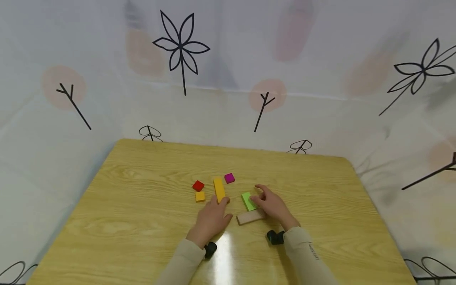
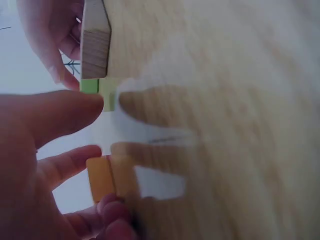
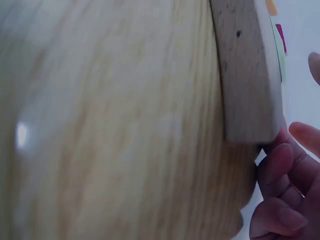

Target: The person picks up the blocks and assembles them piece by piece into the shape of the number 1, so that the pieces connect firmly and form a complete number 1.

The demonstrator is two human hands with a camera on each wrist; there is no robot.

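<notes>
My left hand [image 1: 210, 219] has its fingers on both sides of the near end of a long yellow block [image 1: 219, 188], its thumb held apart. In the left wrist view that block's end [image 2: 101, 179] shows between the fingers, low on the tabletop. My right hand [image 1: 272, 204] reaches over a light green block [image 1: 248, 201], thumb at its right edge, index finger stretched out beyond. A plain wooden block [image 1: 249, 217] lies just in front of the green one; its right end is by the curled lower fingers [image 3: 280, 217].
A red block [image 1: 198, 185] and a small orange block [image 1: 200, 196] lie left of the long yellow one. Behind it to the right is a purple block [image 1: 229, 178]. The wooden table [image 1: 142, 170] meets a patterned white cloth [image 1: 221, 111] behind.
</notes>
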